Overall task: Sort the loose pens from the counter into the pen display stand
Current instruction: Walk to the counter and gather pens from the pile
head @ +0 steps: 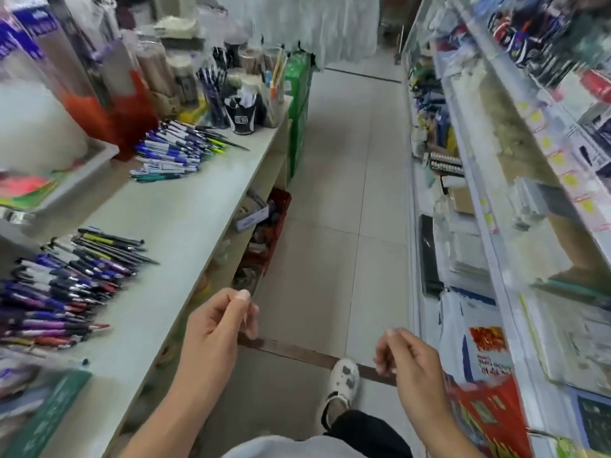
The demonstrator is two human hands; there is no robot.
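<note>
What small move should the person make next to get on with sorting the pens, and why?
Probably reach the left hand over to the near pile of loose pens on the counter and pick one up. Both hands hover off the counter over the aisle floor; the right hand seems to hold nothing, and the pens lie untouched.

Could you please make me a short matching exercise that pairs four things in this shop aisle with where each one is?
Things:
1. near pen pile
2. far pen pile
3. black cup
4. white shoe

Places:
A. on the floor tiles
B. counter, closest to the camera
C. far end of the counter, upright
D. counter, beside the red-based display

Pairs: 1-B, 2-D, 3-C, 4-A
</note>
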